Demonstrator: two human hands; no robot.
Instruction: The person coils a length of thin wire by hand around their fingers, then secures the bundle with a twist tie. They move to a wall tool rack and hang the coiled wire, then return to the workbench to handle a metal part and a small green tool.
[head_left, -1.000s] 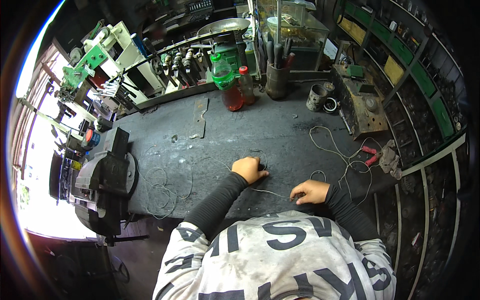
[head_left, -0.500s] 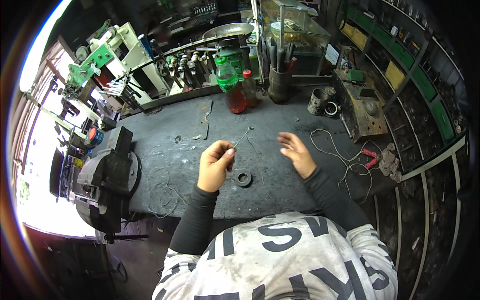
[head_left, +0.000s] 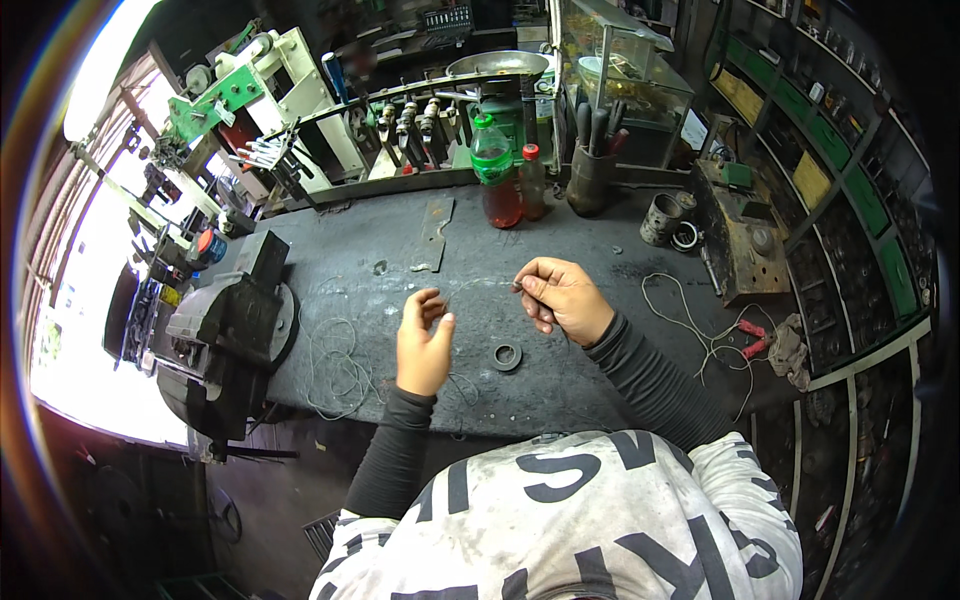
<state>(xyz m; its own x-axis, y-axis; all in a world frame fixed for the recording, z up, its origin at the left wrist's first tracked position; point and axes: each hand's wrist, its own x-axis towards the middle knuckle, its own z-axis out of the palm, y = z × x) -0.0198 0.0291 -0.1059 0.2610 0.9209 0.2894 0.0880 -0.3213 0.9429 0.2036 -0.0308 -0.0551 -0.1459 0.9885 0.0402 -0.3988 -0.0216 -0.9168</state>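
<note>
A cluttered workshop, its dark gritty surface [head_left: 600,390] strewn with wire. Above it, the left hand [head_left: 423,345] and right hand [head_left: 562,298] each pinch an end of a thin, stiff wire [head_left: 480,283], apparently straightening it; pulling it taut looks the likely need. A black ring [head_left: 506,356] lies below.
</note>
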